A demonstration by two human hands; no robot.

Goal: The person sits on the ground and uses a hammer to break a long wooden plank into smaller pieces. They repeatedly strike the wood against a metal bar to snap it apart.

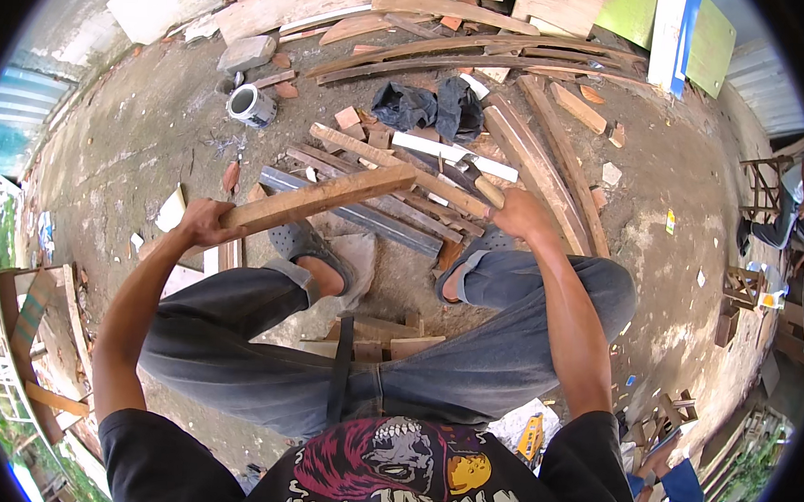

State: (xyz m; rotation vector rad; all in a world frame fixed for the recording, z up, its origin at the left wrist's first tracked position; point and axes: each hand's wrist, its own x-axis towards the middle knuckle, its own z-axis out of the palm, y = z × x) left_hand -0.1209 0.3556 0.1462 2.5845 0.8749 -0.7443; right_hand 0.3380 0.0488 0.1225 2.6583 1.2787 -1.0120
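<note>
My left hand (207, 223) is closed round the near end of a squared wooden plank (322, 198), which slants up to the right above the scrap pile. In my closed right hand (522, 214) is a wooden-handled tool (490, 191); its dark metal end lies against the pile behind, so its exact kind is unclear. Beneath the plank lie several loose wooden strips (352, 161), a grey metal channel (358, 213) and a white strip (454, 155). My feet, in grey clogs (305, 250), rest on either side of the near end of the pile.
Long boards (488, 49) lie across the far side, with thick beams (545, 172) to the right. A paint can (251, 106), a concrete block (246, 54) and dark cloth (429, 105) lie beyond the pile. Another person (673, 493) is at lower right; wooden frames (745, 286) stand at right.
</note>
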